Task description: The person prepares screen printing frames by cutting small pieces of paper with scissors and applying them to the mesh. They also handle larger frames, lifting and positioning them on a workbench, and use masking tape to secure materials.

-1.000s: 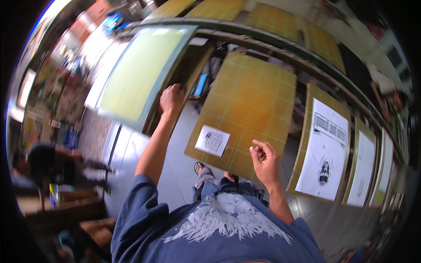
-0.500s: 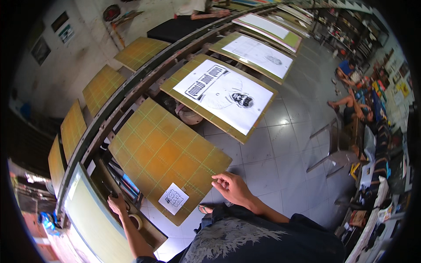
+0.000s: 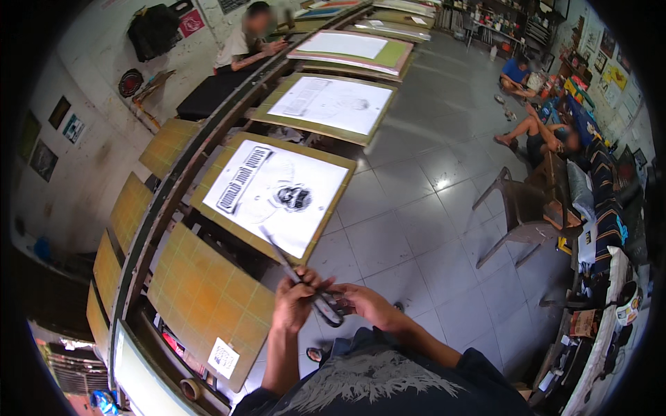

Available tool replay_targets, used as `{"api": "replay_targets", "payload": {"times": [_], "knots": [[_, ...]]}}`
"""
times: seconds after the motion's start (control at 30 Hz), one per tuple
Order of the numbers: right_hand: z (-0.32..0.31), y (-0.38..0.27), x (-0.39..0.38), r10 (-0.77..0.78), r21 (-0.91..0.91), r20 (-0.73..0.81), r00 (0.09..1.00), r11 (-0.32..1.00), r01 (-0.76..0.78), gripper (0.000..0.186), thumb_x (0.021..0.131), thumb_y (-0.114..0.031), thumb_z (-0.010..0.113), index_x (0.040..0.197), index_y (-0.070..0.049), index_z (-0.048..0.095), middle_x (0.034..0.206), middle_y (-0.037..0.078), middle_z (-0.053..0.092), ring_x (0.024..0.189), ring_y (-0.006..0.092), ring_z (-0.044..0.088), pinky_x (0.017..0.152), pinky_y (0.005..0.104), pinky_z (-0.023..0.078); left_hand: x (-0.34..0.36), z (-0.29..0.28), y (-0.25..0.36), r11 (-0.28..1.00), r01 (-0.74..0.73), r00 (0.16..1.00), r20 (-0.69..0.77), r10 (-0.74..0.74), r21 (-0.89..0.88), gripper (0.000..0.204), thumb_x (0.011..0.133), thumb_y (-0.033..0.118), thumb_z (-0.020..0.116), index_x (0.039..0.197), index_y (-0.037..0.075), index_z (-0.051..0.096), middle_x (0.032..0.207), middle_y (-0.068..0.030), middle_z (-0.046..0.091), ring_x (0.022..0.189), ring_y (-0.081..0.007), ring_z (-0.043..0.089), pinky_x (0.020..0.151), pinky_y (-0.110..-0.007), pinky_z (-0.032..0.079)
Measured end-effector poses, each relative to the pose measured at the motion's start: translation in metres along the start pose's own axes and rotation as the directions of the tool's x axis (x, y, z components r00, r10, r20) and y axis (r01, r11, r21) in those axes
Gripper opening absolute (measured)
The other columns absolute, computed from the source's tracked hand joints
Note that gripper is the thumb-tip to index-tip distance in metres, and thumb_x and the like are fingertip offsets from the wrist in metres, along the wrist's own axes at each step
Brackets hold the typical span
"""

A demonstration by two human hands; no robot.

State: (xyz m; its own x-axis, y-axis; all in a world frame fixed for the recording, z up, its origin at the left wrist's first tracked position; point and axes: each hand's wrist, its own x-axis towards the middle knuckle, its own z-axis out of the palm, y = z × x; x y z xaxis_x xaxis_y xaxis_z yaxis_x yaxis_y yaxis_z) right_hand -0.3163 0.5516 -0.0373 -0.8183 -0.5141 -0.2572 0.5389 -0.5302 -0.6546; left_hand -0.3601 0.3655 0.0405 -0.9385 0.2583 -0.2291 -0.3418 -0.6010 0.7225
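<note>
Dark scissors (image 3: 286,265) slant in mid-air, partly covered, slim blades (image 3: 279,254) pointing forward and left, black handles (image 3: 326,307) at the rear.

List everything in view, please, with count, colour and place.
scissors-like tool: 1, dark, lower centre
nearest gridded board: 1, brownish, lower left
small printed square: 1, white, on that board
large sheets: at least 3, white, top to centre
rail: 1, dark green, left half
far boards: at least 4, brownish, beyond the rail
framed screen: 1, pale, lower left
tape roll: 1, tan, lower left
chair: 1, brown, right
people: 3, varied clothing, upper left and right
tiled floor: 1, grey, centre to right
clutter: uncounted, many colours, right edge
left hand: 1, bare, around the tool
right hand: 1, bare, at the tool's handle
shirt: 1, dark, bottom edge
</note>
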Motion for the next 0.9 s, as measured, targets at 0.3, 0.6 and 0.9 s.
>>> {"api": "replay_targets", "payload": {"times": [0.3, 0.6, 0.9], "knots": [[-0.122, -0.126, -0.064, -0.023, 0.516, 0.179, 0.984, 0.853, -0.074, 0.059, 0.109, -0.037, 0.030, 0.140, 0.009, 0.050, 0.130, 0.027, 0.064, 0.125, 0.0403, 0.059, 0.109, 0.0494, 0.045, 0.141, 0.112, -0.069, 0.953, 0.267, 0.851, 0.428, -0.304, 0.145, 0.032, 0.061, 0.004, 0.059, 0.092, 0.002, 0.063, 0.125, -0.0275, 0.062, 0.134, -0.0398, 0.052, 0.120, -0.051, 0.033], [-0.217, -0.269, 0.011, -0.099, -0.093, 0.072, 0.993, 0.990, 0.105, 0.067, 0.084, -0.029, 0.086, 0.136, -0.002, 0.052, 0.117, 0.011, 0.069, 0.104, 0.0195, 0.067, 0.093, 0.0333, 0.051, 0.344, 0.178, -0.090, 0.908, 0.347, 0.543, 0.739, -0.397, 0.233, 0.056, 0.070, 0.016, 0.062, 0.124, 0.000, 0.069, 0.161, -0.0286, 0.034, 0.144, -0.0390, 0.043, 0.119, -0.045, 0.032], [-0.303, -0.453, 0.062, -0.266, -0.602, -0.146, 0.953, 0.788, 0.128, 0.074, 0.079, -0.040, 0.086, 0.131, 0.001, 0.053, 0.103, 0.006, 0.064, 0.097, 0.0158, 0.062, 0.089, 0.0324, 0.049, 0.561, 0.307, -0.097, 0.833, -0.064, 0.262, 0.815, -0.517, 0.550, 0.065, 0.087, 0.028, 0.063, 0.148, 0.006, 0.054, 0.166, -0.0178, 0.030, 0.156, -0.0344, 0.021, 0.126, -0.052, 0.020]]}}
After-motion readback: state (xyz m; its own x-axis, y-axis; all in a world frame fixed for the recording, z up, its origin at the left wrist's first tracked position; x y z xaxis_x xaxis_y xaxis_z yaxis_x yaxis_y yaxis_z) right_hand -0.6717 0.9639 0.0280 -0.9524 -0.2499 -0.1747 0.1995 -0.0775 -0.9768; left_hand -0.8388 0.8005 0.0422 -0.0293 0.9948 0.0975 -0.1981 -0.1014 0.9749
